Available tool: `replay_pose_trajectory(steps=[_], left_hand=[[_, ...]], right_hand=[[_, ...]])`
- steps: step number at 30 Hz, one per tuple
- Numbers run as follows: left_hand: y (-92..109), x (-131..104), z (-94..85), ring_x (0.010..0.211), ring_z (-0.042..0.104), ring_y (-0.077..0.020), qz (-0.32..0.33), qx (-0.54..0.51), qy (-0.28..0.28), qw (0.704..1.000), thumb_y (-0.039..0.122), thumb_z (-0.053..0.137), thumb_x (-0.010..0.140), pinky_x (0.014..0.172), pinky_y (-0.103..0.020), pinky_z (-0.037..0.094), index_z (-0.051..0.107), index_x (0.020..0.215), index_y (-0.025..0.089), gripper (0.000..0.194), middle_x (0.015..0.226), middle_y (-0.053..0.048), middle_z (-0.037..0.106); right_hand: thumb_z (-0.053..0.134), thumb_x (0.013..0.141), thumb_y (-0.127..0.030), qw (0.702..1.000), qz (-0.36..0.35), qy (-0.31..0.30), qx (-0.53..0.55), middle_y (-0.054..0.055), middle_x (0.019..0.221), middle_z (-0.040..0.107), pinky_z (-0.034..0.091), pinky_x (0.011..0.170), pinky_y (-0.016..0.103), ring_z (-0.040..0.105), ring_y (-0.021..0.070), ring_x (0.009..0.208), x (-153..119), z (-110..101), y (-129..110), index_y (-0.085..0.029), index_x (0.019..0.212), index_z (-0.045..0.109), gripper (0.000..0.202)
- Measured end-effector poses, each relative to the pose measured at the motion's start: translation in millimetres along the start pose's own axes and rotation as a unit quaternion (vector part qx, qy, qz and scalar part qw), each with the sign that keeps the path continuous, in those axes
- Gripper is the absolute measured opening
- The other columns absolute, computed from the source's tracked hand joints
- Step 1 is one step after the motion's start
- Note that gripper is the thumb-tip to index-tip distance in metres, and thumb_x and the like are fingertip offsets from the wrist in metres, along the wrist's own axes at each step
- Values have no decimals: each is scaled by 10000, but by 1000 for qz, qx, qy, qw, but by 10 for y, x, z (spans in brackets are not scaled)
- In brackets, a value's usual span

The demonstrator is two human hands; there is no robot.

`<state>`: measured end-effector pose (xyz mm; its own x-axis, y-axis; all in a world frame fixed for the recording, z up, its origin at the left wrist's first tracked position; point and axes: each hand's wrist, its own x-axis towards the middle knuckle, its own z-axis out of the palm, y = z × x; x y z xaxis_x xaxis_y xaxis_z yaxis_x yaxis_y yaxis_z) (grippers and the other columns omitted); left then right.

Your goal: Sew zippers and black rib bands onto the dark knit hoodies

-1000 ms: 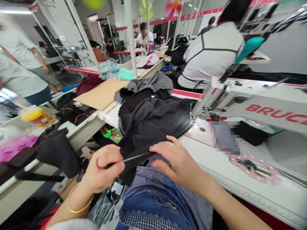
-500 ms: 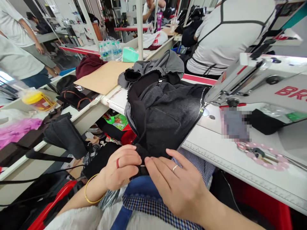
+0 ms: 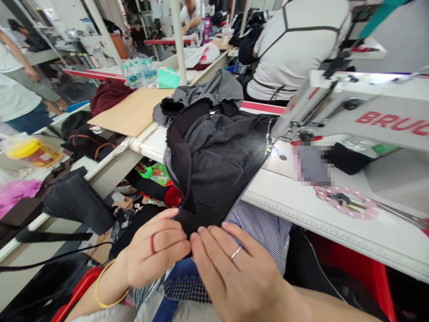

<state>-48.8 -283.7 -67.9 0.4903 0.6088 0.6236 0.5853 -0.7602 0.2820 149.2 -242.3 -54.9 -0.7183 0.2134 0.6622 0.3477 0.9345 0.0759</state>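
A dark grey garment (image 3: 221,152) with black lining and a metal zipper lies over the table edge, its right side beside the sewing machine's needle area. Its lower end hangs toward my lap. My left hand (image 3: 157,248) has its fingers curled round the black edge there. My right hand (image 3: 231,264) lies against the same edge, fingers pressed together and thumb hidden, the fingertips of both hands nearly touching. A blue and checked cloth (image 3: 187,279) shows beneath them on my lap.
The sewing machine (image 3: 368,112) stands at the right. Near it lie a pink beaded ring (image 3: 345,201) and scissors (image 3: 398,214). Brown paper (image 3: 134,112) and bottles (image 3: 139,74) are at the back left. A person in white (image 3: 301,49) sits beyond the table.
The view has shifted, so the table and machine appear further left. Both hands remain at the garment's edge, with less of the gap between their fingertips showing.
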Motion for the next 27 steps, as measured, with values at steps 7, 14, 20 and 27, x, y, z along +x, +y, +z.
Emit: replay_pose_trajectory(steps=[7, 14, 20, 27], left_hand=[[-46, 593, -40, 701, 547, -95, 23, -100, -336, 936, 167, 441, 856, 949, -284, 412, 587, 868, 199, 150, 747, 15, 580], [-679, 1604, 1263, 1043, 510, -182, -6, -75, -370, 926, 324, 356, 894, 914, -312, 396, 499, 1156, 145, 348, 1137, -93, 551], [-1318, 1461, 1765, 1284, 141, -386, -167, 177, -367, 898, 564, 297, 837, 866, -697, 217, 241, 1360, 189, 646, 1432, -142, 172], [-1798, 1261, 1502, 1277, 197, -328, -110, 248, -351, 896, 499, 230, 876, 879, -604, 304, 270, 1349, 256, 534, 1422, -106, 220]], right_hand=[[400, 812, -119, 959, 125, -155, 200, 14, 617, 603, 389, 508, 246, 526, 124, 527, -456, 44, -42, -128, 769, 599, 204], [453, 875, -200, 835, 361, -204, 361, -34, 672, 630, 362, 579, 156, 567, 71, 615, -1131, 268, -79, -169, 749, 634, 222], [542, 834, -252, 763, 460, -186, 415, -32, 662, 644, 350, 544, 138, 565, 69, 578, -1256, 338, -88, -178, 820, 685, 162], [585, 789, -182, 729, 478, -182, 455, -37, 650, 646, 335, 531, 139, 550, 66, 561, -1307, 455, -19, -176, 804, 697, 114]])
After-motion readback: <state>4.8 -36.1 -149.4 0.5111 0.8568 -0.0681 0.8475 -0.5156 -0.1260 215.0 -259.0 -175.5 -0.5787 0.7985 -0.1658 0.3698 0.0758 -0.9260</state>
